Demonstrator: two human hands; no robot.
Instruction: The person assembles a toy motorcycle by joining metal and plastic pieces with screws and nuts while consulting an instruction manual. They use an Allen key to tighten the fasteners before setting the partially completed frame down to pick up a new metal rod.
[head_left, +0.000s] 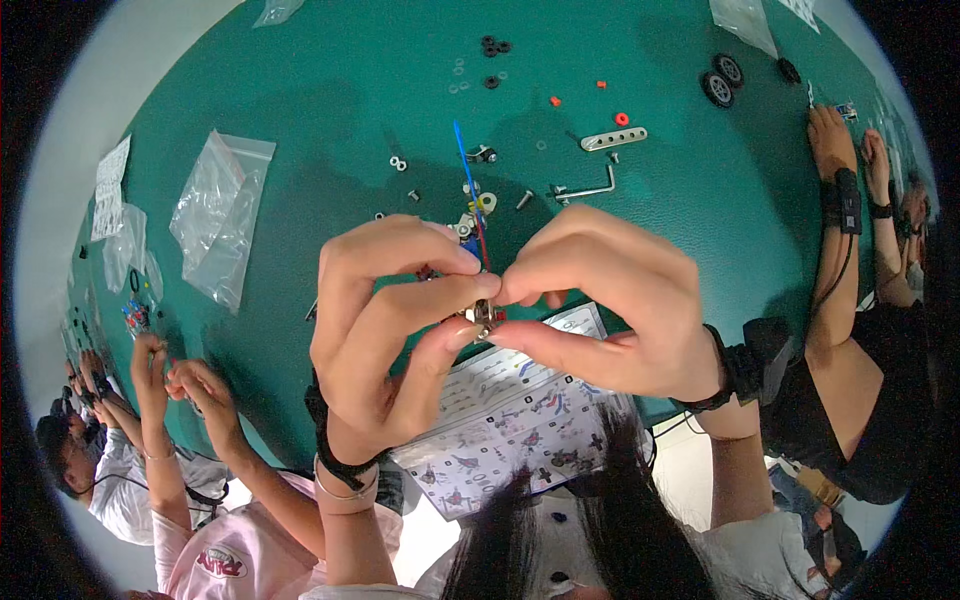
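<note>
My left hand (385, 310) and my right hand (625, 300) meet over the near middle of the table. Thumbs and fingertips of both pinch a small model assembly with metal pieces and a bit of red (484, 312); the fingers cover much of it. Just beyond the fingertips are a thin blue strip (461, 145), a red rod and a cluster of small metal parts (470, 222); whether these join the held piece I cannot tell. Under my hands lies a printed instruction sheet (470, 470) with assembly drawings.
Beyond my hands lie an L-shaped hex key (605, 180), a perforated metal strip (615, 139), a bolt (525, 199), nuts (398, 163), an orange ring (622, 119) and black wheels (717, 88). A clear plastic bag (220, 215) is at left. Other people's hands work on both sides.
</note>
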